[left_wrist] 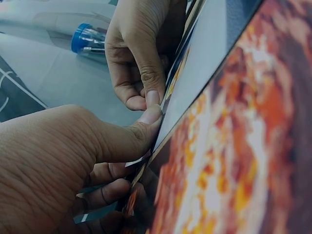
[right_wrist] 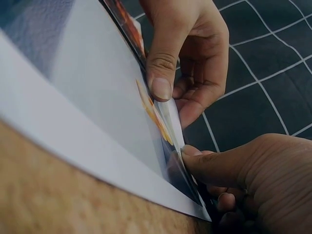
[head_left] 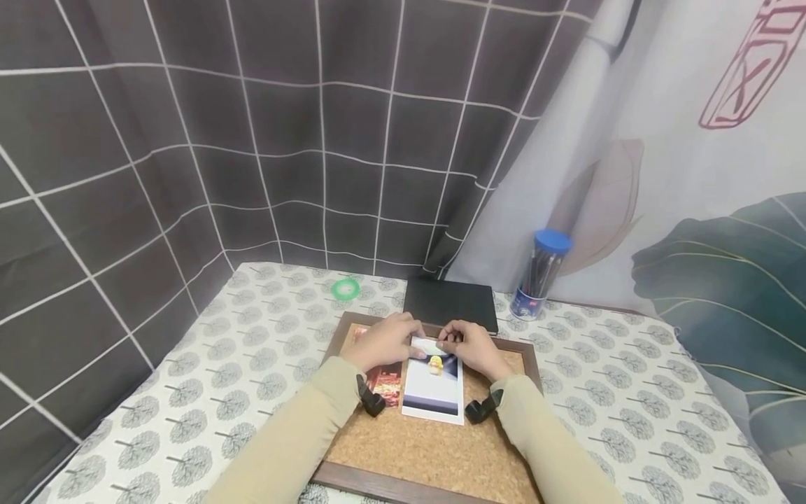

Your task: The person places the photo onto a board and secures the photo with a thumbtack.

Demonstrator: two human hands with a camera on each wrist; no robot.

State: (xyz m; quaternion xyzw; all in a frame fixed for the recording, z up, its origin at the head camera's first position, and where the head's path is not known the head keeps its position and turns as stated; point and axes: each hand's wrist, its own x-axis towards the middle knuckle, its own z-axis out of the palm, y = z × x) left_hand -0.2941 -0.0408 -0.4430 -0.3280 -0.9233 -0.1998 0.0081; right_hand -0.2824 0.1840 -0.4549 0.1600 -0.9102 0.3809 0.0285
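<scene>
A white-bordered photo (head_left: 431, 392) with a small yellow figure lies on a framed cork board (head_left: 428, 448). A pale, see-through strip of tape (right_wrist: 171, 119) runs along the photo's top edge. My left hand (head_left: 392, 341) pinches one end of the strip, thumb on top, fingers curled behind. At the other end, my right hand (head_left: 474, 348) pinches it between thumb and fingertips. The two thumbs nearly meet in the left wrist view. A red and orange photo (head_left: 385, 385) lies left of the white-bordered one, partly hidden by my left hand and wrist.
A black flat item (head_left: 450, 302) lies behind the board. Farther left is a green tape roll (head_left: 345, 289). A clear jar with a blue lid (head_left: 540, 273), holding thin sticks or pens, stands at the back right. Dark checked cloth (head_left: 283, 140) hangs behind the table.
</scene>
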